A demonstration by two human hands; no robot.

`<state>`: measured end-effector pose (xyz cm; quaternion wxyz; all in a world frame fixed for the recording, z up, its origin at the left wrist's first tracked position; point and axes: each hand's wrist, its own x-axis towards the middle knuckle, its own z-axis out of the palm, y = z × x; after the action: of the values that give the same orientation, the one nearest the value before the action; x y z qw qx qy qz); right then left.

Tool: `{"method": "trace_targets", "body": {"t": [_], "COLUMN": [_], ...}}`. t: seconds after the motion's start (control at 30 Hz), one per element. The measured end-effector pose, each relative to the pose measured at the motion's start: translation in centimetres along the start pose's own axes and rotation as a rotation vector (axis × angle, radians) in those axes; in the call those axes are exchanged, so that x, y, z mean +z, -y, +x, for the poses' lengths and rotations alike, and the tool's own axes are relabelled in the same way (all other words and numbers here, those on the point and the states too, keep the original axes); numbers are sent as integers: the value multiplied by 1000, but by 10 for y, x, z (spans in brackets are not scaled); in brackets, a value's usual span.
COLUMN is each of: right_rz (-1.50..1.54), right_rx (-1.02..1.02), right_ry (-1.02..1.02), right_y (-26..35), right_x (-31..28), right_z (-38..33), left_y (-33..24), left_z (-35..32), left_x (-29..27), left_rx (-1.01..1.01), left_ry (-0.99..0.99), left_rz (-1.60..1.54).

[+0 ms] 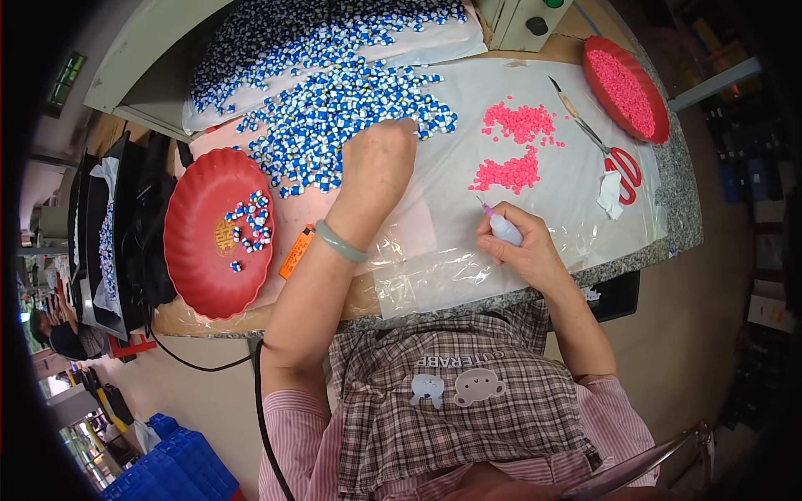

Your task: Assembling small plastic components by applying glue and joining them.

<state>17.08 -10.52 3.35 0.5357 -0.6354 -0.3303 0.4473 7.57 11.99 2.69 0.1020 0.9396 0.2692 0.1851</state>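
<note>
With squeeze bottle (507, 231) in thumb-and-finger pinch of right hand (531, 249), blue-and-white pieces (309, 134) around left hand (378, 164), hidden fingers' state impossible to tell.

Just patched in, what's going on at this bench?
A person is working bare-handed. Their left hand is at the edge of a spread of small blue-and-white pieces; its fingertips are hidden. Their right hand holds a small translucent squeeze bottle with a purple tip, pointing toward small, loose pink pieces in two heaps. A red fluted oval dish on the left holds some multicoloured pieces; red-handled metal scissors lie on the right.
</note>
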Motion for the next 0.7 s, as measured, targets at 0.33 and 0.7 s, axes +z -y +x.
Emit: {"method": "trace_targets", "body": {"t": [0.33,0.7], "right_rz": [-39,-29], "right_rx": [6,11], "right_ry": [-1,-15], "right_y": [2,4], "right_x": [-2,1], "right_z": [1,-2], "left_y": [-1,-16], "left_z": [-52,-89], "left_x": [-32,-24], "left_rx": [-507,-685], "left_ry": [360,500], "left_rz": [-1527,-2201]}}
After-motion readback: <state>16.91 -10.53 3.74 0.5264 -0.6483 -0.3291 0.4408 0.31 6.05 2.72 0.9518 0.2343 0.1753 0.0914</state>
